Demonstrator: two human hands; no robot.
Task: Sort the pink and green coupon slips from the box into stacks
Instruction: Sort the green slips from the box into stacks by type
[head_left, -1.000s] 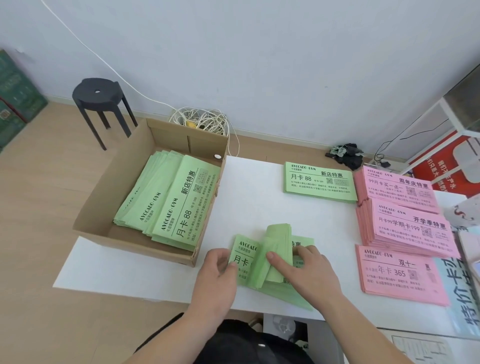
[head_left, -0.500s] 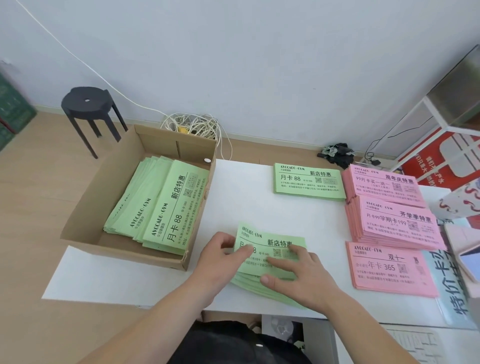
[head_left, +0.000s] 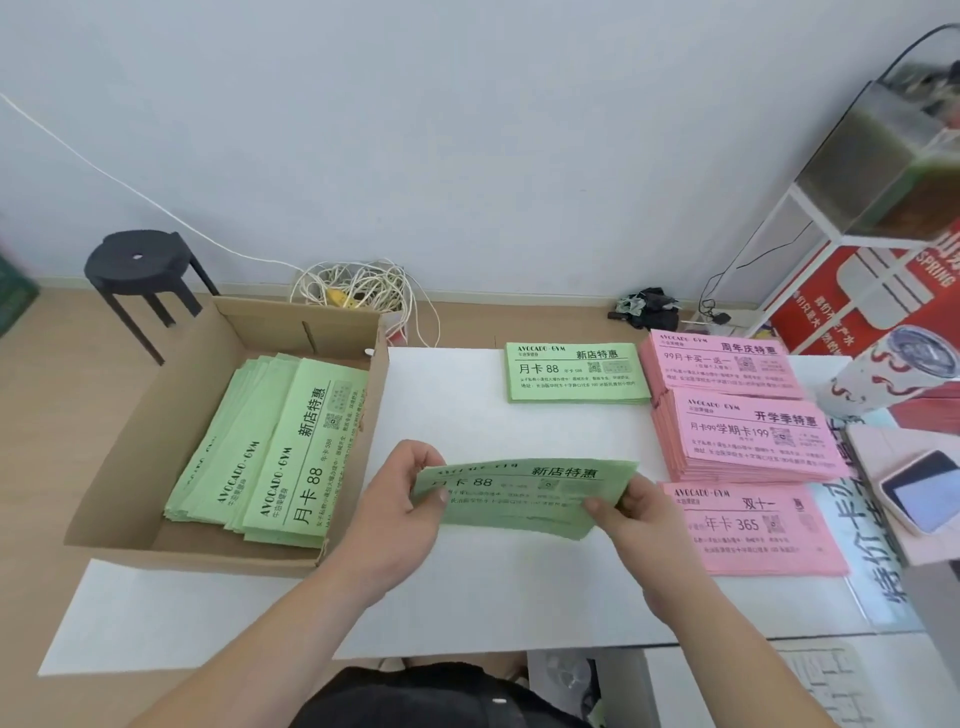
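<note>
I see a pale wall (head_left: 467, 130) and wood floor (head_left: 47, 441) around the white table (head_left: 457, 415). The cardboard box (head_left: 150, 415) of green slips sits at its left. Over the table's middle, my left hand (head_left: 395, 514) and right hand (head_left: 639, 525) pinch the ends of a green slip bundle (head_left: 524, 499).

Soft, even light fills the room, and the white counter (head_left: 467, 426) reads bright. Only a faint shadow lies on it beneath the green slips (head_left: 524, 499) I hold, whose print is smeared by blur. The far green stack (head_left: 574, 371) is sharp. At the top right corner the glass tank (head_left: 872, 156) leans and blurs.
</note>
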